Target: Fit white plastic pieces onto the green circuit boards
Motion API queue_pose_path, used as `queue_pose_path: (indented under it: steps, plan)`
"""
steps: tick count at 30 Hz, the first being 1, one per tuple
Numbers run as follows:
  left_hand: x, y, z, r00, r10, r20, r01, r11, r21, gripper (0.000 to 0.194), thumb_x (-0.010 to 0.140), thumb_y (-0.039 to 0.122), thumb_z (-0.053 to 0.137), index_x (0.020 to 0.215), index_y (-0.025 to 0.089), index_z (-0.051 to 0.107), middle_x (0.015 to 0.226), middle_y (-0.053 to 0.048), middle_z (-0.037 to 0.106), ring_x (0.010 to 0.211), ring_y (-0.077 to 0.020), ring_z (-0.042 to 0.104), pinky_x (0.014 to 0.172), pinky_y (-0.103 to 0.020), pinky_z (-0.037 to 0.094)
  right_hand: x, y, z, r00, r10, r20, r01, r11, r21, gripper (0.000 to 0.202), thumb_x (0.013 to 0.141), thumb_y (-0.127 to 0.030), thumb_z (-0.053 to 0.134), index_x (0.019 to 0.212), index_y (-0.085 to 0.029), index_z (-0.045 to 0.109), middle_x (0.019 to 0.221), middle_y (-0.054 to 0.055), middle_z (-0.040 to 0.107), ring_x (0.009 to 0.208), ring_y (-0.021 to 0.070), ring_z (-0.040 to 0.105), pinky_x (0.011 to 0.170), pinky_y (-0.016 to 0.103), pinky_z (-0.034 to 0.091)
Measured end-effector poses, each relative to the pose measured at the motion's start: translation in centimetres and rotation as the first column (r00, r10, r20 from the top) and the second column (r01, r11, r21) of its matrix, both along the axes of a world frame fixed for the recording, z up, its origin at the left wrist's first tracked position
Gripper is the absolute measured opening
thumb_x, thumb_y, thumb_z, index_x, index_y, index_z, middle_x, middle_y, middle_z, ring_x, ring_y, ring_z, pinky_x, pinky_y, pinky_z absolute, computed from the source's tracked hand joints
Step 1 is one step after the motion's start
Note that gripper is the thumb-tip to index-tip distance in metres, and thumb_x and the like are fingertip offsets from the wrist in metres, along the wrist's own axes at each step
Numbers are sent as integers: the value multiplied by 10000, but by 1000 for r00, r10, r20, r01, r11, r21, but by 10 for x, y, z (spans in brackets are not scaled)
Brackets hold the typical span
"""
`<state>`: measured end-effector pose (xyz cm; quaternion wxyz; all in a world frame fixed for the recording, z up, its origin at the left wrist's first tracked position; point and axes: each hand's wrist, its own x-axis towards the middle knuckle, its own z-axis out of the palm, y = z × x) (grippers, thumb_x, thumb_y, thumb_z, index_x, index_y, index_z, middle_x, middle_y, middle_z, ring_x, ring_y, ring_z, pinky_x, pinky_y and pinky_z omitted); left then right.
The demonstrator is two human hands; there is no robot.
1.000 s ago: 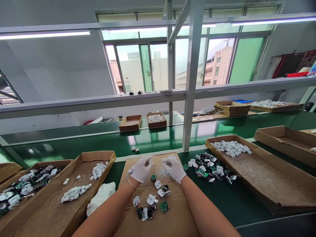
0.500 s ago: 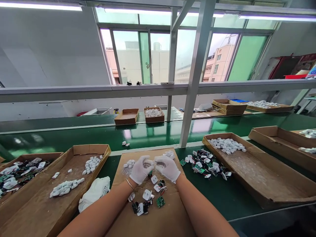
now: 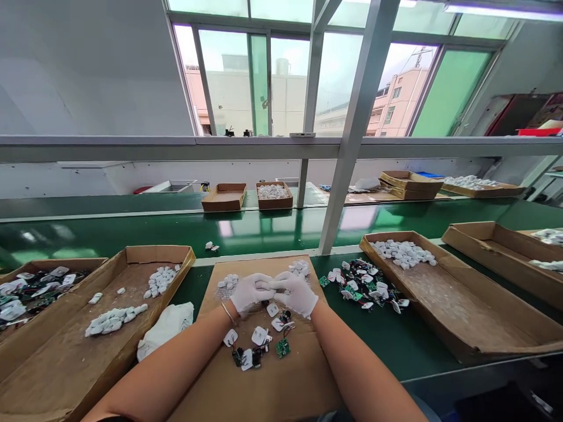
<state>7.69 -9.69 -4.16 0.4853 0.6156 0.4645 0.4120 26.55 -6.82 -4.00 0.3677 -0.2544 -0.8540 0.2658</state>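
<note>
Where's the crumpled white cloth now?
In the head view, the crumpled white cloth lies left of the left hand, between the cardboard sheet and a cardboard tray.

The fingertips of the left hand and right hand met, hiding whatever lay between them. The left forearm covered part of a white cloth. The bottom edge cut off the cardboard sheet, the right edge a long tray. Black objects on the rail were too small to identify, a shape below the bench too dim
</note>
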Motion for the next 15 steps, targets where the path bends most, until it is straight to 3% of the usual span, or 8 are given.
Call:
queue_pose_path:
  steps: [3, 6, 8, 11, 15]
  plan:
    - [-4, 1, 6, 998, -70, -8, 70, 998, -8, 513, 623, 333, 767, 1075, 139, 622, 1054, -120, 710, 947, -235, 677, 840, -370, 550, 2, 7, -4, 997, -60, -56, 59, 998, -27, 182, 778, -193, 637, 919, -238, 743, 960, 64, 712, 944, 211, 635, 887, 358, 496]
    - [-11, 1, 11, 993, -34, -109, 37, 999, 21, 544, 589, 267, 771, 1107, 166, 642, 1117, -104, 686, 993, -247, 647, 910, -396, 514, 6, 14, -10, 978, -145, -151, 136, 988, -69, 160, 731, -189, 662, 882, -205, 710, 992, 81, 700, 966, 221, 631, 898, 376, 496]
    - [-17, 0, 13, 954, -36, -297, 61, 995, 75, 542, 571, 209, 765, 1103, 188, 665, 1150, -88, 670, 1039, -264, 619, 966, -407, 472, 8, 18, -14, 960, -202, -196, 179, 975, -129, 132, 710, -203, 680, 842, -190, 682, 993, 89, 694, 966, 226, 632, 872, 374, 508]
    - [-20, -3, 11, 837, -98, -539, 183, 977, 106, 508, 610, 201, 730, 1115, 196, 676, 1136, -77, 670, 1031, -266, 614, 957, -385, 469, 9, 22, -18, 947, -251, -200, 209, 956, -208, 95, 711, -173, 651, 805, -178, 662, 909, 79, 702, 875, 208, 647, 806, 350, 528]
    - [-16, -3, 6, 806, -63, -589, 202, 964, 173, 478, 638, 173, 678, 1115, 192, 681, 1118, -75, 671, 1029, -262, 607, 952, -354, 464, 8, 23, -18, 965, -249, -84, 233, 959, -162, 178, 753, -134, 576, 856, -191, 710, 897, 65, 724, 866, 205, 658, 835, 358, 524]
